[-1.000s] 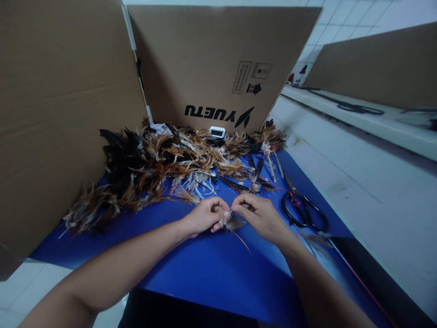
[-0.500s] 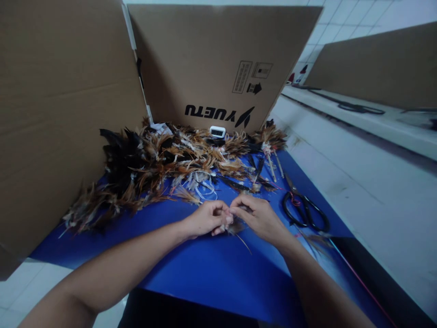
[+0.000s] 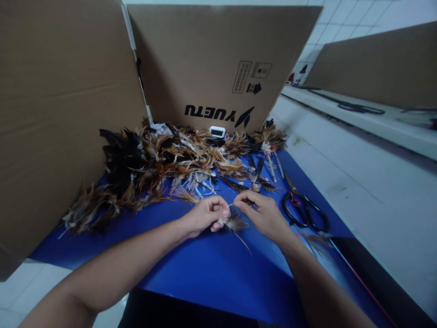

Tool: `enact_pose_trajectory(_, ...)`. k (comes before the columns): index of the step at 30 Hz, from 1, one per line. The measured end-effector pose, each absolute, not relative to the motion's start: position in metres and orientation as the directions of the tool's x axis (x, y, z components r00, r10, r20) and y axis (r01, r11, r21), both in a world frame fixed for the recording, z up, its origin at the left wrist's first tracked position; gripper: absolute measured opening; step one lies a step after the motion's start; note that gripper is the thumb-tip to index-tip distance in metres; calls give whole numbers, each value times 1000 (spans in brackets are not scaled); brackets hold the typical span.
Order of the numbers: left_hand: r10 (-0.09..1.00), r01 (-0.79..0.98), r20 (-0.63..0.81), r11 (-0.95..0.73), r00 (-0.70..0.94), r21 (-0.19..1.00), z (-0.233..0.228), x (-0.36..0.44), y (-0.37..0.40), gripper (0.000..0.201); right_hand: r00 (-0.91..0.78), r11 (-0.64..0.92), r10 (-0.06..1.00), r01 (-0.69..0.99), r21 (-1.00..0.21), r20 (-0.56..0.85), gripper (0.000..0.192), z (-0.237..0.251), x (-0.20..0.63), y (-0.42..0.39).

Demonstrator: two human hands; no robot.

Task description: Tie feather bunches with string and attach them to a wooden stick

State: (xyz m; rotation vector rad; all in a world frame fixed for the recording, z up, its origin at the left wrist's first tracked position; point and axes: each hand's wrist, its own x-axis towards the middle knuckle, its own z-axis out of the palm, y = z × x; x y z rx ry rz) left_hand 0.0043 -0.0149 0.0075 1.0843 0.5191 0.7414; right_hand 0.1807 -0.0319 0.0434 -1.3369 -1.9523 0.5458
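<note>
Two hands meet over one small tuft of brown feathers, and everything turns on that tuft. My left hand is curled shut around its bound end, pinching it against the blue mat. My right hand sits just right of the tuft, thumb and forefinger closed on what looks like a fine pale thread running from the left fingertips; it is too thin to be sure of. The tuft lies between both hands, its long axis slanting from my left fingers down and to the right, one thin quill trailing out toward me. The left hand is the nearer one, touching it outright.

Counted from the tuft: one big pile of brown and black feathers behind it and to the left; one pair of scissors well to the right; two sticks with feather heads behind and to the right; one small white device far behind, against the box wall; one red thread running off to the near right.
</note>
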Motion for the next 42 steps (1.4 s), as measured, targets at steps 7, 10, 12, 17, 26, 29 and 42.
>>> enact_pose_trajectory(7,790,-356,-10,287,613,889,7,5,-13,33,-187,412,905,606,-680,382,11,48,186,-31)
enact_pose_trajectory(10,796,-383,9,282,605,880,5,5,-12,32,-279,381,923,584,-717,264,13,49,183,-35)
enact_pose_trajectory(12,795,-398,26,275,606,875,4,5,-11,31,-332,358,925,594,-721,186,11,48,180,-37)
enact_pose_trajectory(17,793,-400,35,269,608,876,3,5,-12,29,-335,273,939,584,-765,79,9,46,174,-37)
enact_pose_trajectory(26,780,-370,28,265,625,891,7,5,-15,32,-318,207,947,471,-857,54,11,45,173,-36)
enact_pose_trajectory(29,781,-365,39,246,623,898,6,5,-15,31,-330,197,943,473,-858,35,12,46,173,-37)
enact_pose_trajectory(42,798,-317,45,187,601,930,7,4,-14,31,-358,192,934,452,-871,20,9,40,173,-37)
